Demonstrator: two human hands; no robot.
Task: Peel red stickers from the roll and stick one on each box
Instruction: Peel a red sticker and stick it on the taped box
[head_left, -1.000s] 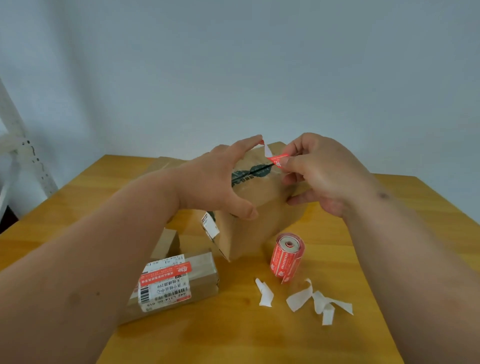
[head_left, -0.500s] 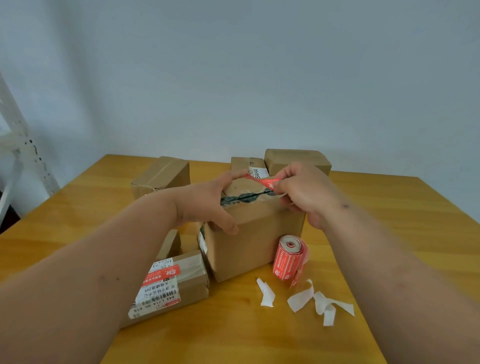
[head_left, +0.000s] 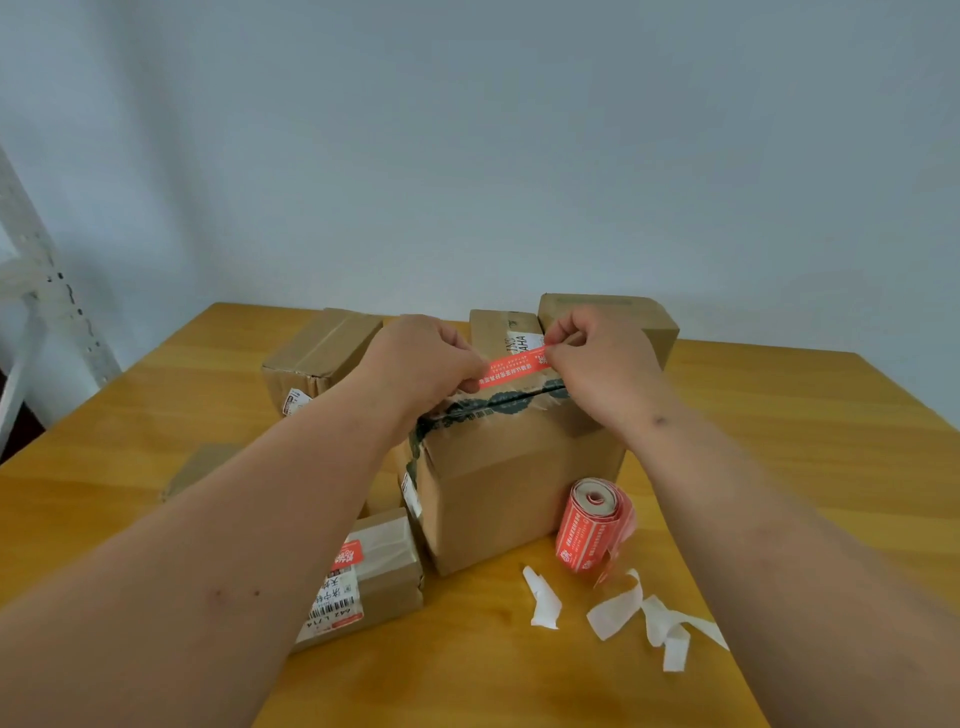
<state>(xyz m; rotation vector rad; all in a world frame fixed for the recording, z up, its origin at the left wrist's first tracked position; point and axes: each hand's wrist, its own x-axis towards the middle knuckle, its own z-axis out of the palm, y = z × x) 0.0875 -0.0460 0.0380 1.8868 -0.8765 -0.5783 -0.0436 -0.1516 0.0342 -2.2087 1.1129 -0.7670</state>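
White backing scraps (head_left: 631, 613) are lying curled on my wooden table (head_left: 779, 415), one small piece (head_left: 543, 600) sitting apart to their left. A pale wall (head_left: 467, 156) is filling the background; a white perforated rack (head_left: 47, 306) is leaning in at far left.

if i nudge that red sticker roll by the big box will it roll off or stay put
The red sticker roll lies on its side, so it would probably roll. Its loose tail and the big box beside it may stop it. It looks light.
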